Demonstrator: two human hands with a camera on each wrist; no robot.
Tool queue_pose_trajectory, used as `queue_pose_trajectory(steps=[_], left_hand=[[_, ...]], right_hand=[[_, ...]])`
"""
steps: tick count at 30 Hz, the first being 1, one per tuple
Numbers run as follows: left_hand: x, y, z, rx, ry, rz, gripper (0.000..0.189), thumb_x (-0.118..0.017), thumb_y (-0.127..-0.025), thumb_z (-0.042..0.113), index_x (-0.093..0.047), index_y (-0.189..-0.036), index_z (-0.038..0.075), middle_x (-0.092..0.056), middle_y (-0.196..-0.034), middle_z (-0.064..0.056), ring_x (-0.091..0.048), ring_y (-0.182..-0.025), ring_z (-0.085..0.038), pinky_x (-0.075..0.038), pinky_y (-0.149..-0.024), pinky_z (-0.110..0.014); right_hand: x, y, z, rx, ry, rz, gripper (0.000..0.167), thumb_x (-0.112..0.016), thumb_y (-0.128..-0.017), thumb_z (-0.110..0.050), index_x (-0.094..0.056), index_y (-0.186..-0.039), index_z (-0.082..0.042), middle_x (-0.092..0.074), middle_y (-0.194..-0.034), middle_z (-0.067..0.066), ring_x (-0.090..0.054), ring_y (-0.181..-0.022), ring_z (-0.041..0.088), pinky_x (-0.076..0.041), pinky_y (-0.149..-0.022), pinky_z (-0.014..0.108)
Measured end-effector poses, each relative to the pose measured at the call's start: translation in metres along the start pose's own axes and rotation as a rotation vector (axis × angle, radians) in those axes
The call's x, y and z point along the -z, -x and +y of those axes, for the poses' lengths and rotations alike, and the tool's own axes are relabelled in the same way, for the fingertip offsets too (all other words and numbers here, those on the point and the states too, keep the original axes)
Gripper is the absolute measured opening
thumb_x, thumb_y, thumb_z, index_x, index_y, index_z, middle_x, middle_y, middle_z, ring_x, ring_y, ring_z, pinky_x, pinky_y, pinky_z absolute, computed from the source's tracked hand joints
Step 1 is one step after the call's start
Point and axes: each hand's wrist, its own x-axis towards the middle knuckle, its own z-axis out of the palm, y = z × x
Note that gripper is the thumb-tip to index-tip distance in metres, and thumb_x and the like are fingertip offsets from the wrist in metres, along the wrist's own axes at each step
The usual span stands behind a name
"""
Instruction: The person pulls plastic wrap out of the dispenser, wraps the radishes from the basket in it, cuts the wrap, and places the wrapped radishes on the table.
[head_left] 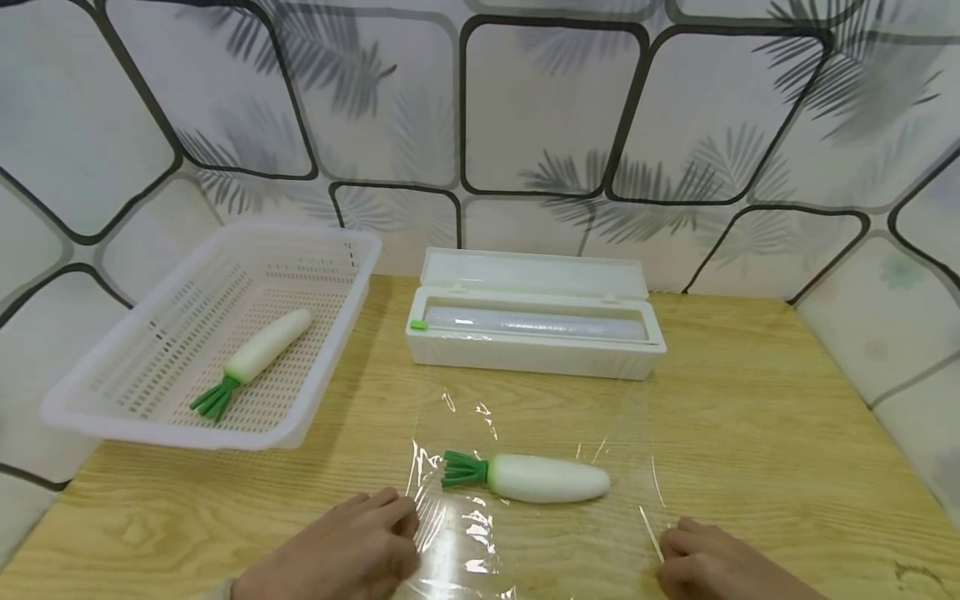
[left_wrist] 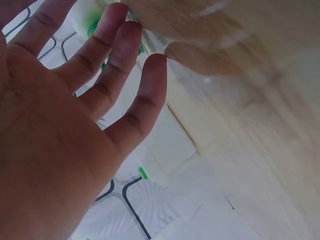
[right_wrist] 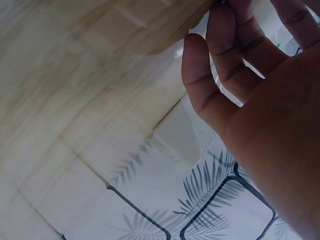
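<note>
A: How many hands are there?
B: Two. The left hand (head_left: 348,546) and the right hand (head_left: 720,562) are nearest, with wide room between them.
A: What do they hold?
B: One sheet of clear wrap (head_left: 476,542). Each hand pinches one side edge, with bent fingers. From the wrists, the other fingers look loosely bent, and the thumbs are hard to make out.
A: What gets cut off?
B: The bottom of the head view cuts off both hands and the wrap's near end. The wrap's sides show only where they shine.
A: Where is the near radish (head_left: 551,478)?
B: In the middle, a bit past the hands and touching neither. It lies sideways, green leaves to the left. I can't tell if it is over or under the wrap.
A: Any more radishes?
B: One, so two in all. The other radish (head_left: 262,354) lies in one white basket (head_left: 288,433) on the left.
A: And farther back?
B: One long white box (head_left: 525,357), its lid (head_left: 532,273) up, with one roll (head_left: 532,323) inside. Wood shows between box and basket, and more table (head_left: 765,417) runs right to its slanted edge. Last comes the leafy wall (head_left: 551,108), its top cut off
</note>
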Motion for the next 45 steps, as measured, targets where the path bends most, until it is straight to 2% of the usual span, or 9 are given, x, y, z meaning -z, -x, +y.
queue_pose_trajectory(steps=[6, 10, 14, 17, 21, 28, 33, 38, 45], left_hand=[[0.0, 0.0, -0.003, -0.009, -0.022, 0.003, 0.025, -0.074, -0.074, 0.009, -0.063, -0.076, 0.031, -0.051, -0.091, 0.02, -0.047, -0.085, 0.0, -0.04, -0.069, -0.017], [0.003, 0.001, -0.007, -0.041, -0.027, 0.077, 0.018, -0.077, -0.077, 0.012, -0.068, -0.084, 0.026, -0.056, -0.089, 0.018, -0.053, -0.085, -0.001, -0.046, -0.071, -0.019], [0.007, 0.001, -0.011, -0.052, 0.013, 0.156, 0.023, -0.08, -0.075, 0.008, -0.066, -0.086, 0.023, -0.058, -0.092, 0.016, -0.055, -0.084, -0.001, -0.047, -0.075, -0.015], [0.011, 0.0, -0.015, -0.043, 0.073, 0.188, 0.027, -0.081, -0.075, 0.004, -0.065, -0.087, 0.022, -0.059, -0.092, 0.016, -0.057, -0.083, 0.0, -0.046, -0.074, -0.011], [0.016, -0.001, -0.019, -0.026, 0.149, 0.218, 0.027, -0.08, -0.079, 0.0, -0.066, -0.089, 0.02, -0.061, -0.092, 0.015, -0.059, -0.082, 0.0, -0.049, -0.072, -0.012], [0.023, -0.006, -0.026, -0.011, 0.287, 0.247, 0.026, -0.077, -0.083, -0.005, -0.066, -0.093, 0.016, -0.065, -0.09, 0.011, -0.06, -0.084, -0.001, -0.055, -0.071, -0.022], [0.027, -0.01, -0.03, 0.005, 0.326, 0.254, 0.023, -0.072, -0.087, -0.006, -0.065, -0.095, 0.014, -0.066, -0.09, 0.008, -0.061, -0.086, -0.004, -0.056, -0.073, -0.027], [0.029, -0.014, -0.035, 0.055, 0.399, 0.247, 0.018, -0.068, -0.093, -0.005, -0.065, -0.098, 0.012, -0.068, -0.092, 0.005, -0.063, -0.087, -0.006, -0.057, -0.076, -0.029], [0.031, -0.018, -0.042, 0.094, 0.442, 0.279, 0.02, -0.065, -0.093, -0.008, -0.064, -0.097, 0.012, -0.068, -0.089, 0.003, -0.062, -0.082, -0.005, -0.056, -0.074, -0.029]], right_hand=[[0.006, 0.001, -0.001, -0.029, -0.079, 0.01, 0.033, -0.086, -0.073, -0.018, -0.057, -0.081, -0.031, -0.047, -0.089, -0.023, -0.044, -0.081, -0.007, -0.031, -0.064, 0.007], [0.014, 0.001, 0.0, -0.08, -0.197, 0.013, 0.039, -0.083, -0.075, -0.002, -0.058, -0.087, -0.029, -0.051, -0.09, -0.022, -0.047, -0.079, -0.007, -0.038, -0.061, 0.01], [0.024, 0.001, 0.0, -0.173, -0.34, 0.019, 0.036, -0.078, -0.084, 0.001, -0.059, -0.091, -0.029, -0.053, -0.091, -0.021, -0.049, -0.079, -0.006, -0.043, -0.058, 0.016], [0.028, 0.001, 0.001, -0.162, -0.368, 0.064, 0.04, -0.078, -0.081, 0.007, -0.059, -0.093, -0.027, -0.056, -0.091, -0.018, -0.052, -0.08, -0.004, -0.045, -0.06, 0.017], [0.032, 0.001, 0.006, -0.11, -0.389, 0.121, 0.043, -0.078, -0.078, 0.014, -0.06, -0.096, -0.021, -0.059, -0.091, -0.013, -0.055, -0.078, -0.001, -0.045, -0.061, 0.016], [0.039, -0.003, 0.013, -0.073, -0.378, 0.233, 0.03, -0.076, -0.085, 0.007, -0.06, -0.096, -0.016, -0.062, -0.088, -0.008, -0.06, -0.076, 0.004, -0.048, -0.064, 0.017], [0.042, -0.006, 0.017, -0.075, -0.405, 0.276, 0.038, -0.076, -0.079, 0.017, -0.061, -0.095, -0.013, -0.064, -0.087, -0.005, -0.062, -0.076, 0.008, -0.049, -0.065, 0.018], [0.043, -0.005, 0.024, -0.122, -0.431, 0.3, 0.047, -0.071, -0.073, 0.027, -0.063, -0.097, -0.013, -0.067, -0.089, -0.002, -0.063, -0.076, 0.011, -0.051, -0.068, 0.019], [0.045, -0.005, 0.029, -0.214, -0.397, 0.317, 0.046, -0.068, -0.078, 0.026, -0.066, -0.098, -0.014, -0.068, -0.088, -0.002, -0.064, -0.078, 0.012, -0.051, -0.07, 0.019]])
